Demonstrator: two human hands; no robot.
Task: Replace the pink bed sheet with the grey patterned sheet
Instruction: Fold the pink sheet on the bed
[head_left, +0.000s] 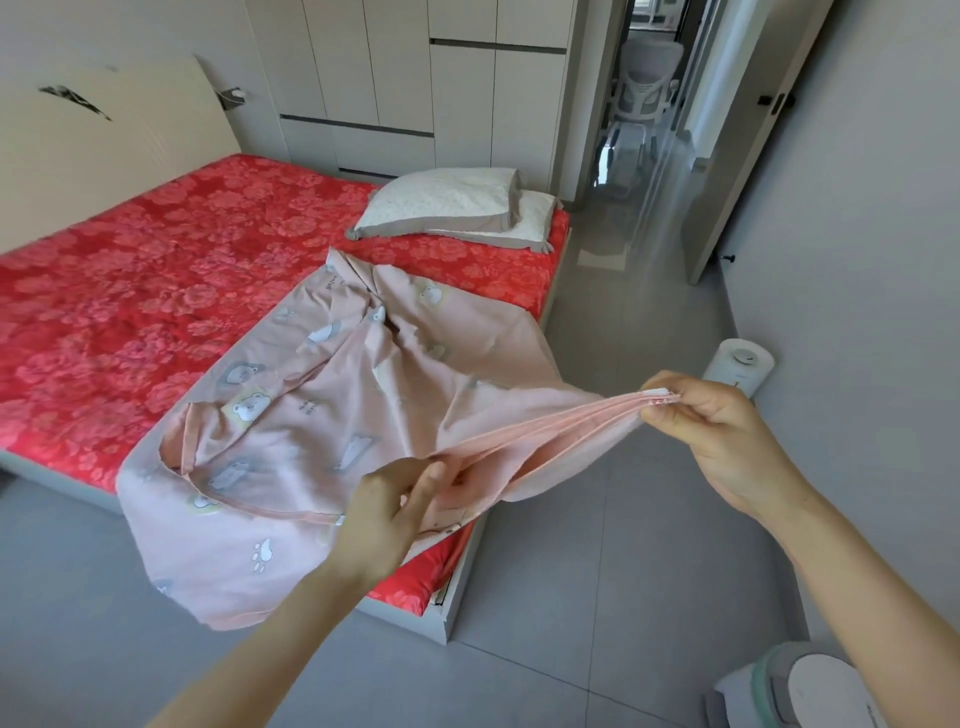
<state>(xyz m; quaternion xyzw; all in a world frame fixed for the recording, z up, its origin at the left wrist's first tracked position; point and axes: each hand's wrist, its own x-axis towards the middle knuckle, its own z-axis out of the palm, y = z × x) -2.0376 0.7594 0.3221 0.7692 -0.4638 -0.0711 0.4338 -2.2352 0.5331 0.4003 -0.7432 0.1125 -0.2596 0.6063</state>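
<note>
1. Two sets of fingers, both curled tight on one hem; right fingers (670, 396) pinching the bunched, folded edge of the pink sheet (322, 415) against the thumb; left fingers (423, 486) gripping the same edge further along.
2. Right hand (722, 431) raised out past the side of the bed; left hand (384, 519) lower, above the bed's near corner; hem stretched taut between them.
3. Rest of the pink sheet, printed with small bears and paw marks, crumpled over the near corner of the red floral mattress (156, 291); one part hanging over the near edge towards the floor (597, 571).
4. Most of the red floral mattress uncovered; grey bed frame (447, 618) showing at the corner.
5. Two pillows (447, 202) stacked at the far right corner of the mattress; pale headboard (104, 145) at the left.
6. Beyond the bed, a wardrobe (415, 78); to its right, an open door (753, 130) and a chair (649, 88) past the doorway.
7. By the right wall, a white cylinder (740, 369) on the floor.
</note>
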